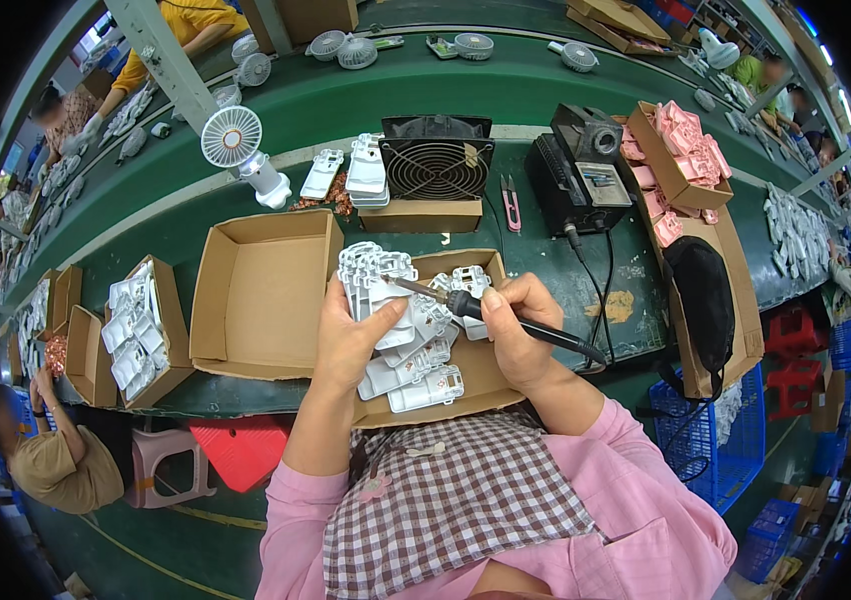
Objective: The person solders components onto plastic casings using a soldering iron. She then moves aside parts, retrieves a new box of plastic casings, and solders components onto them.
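My left hand [348, 330] is closed round a stack of white plastic housings [368, 262], thumb across the front. In my right hand [521, 340] is a black-handled soldering iron [468, 307], held like a pen. Its metal tip points left and reaches the held housings; whether it touches them I cannot tell. Below both hands a cardboard box [476, 390] holds several more white housings [428, 392], some with small copper-coloured parts. The iron's cable runs right, toward the black soldering station [571, 175].
An open cardboard box [266, 300] stands left, beside a box of white housings [136, 330]. Behind are a black fan [438, 168], pink tweezers [512, 207] and a white handheld fan [236, 140]. Pink parts [686, 150] fill a box at right. Co-workers sit along the green conveyor [396, 80].
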Available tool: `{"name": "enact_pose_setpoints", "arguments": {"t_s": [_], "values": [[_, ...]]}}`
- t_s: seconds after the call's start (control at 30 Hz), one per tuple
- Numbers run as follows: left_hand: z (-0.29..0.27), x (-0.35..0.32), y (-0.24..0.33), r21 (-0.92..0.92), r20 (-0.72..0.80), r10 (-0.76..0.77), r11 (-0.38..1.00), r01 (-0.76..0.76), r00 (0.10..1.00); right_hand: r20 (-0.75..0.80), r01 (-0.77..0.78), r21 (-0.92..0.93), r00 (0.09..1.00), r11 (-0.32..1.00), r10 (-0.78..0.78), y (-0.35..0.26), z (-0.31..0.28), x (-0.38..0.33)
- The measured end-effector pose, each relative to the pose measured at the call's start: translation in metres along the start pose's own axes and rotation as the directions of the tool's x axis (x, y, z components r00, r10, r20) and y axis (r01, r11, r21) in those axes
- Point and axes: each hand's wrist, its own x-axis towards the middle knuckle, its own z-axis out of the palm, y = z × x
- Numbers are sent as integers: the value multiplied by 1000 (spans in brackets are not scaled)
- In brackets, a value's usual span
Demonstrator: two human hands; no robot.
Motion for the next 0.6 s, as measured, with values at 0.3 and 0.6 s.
{"name": "enact_pose_setpoints", "arguments": {"t_s": [0.3, 0.6], "values": [[-1, 0, -1, 9, 2, 3, 1000, -3, 1000, 1, -3, -14, 1000, 1000, 3, 0, 1, 0], [0, 2, 0, -19, 10, 0, 1000, 1, 1000, -31, 0, 78, 1000, 997, 3, 3, -1, -2]]}}
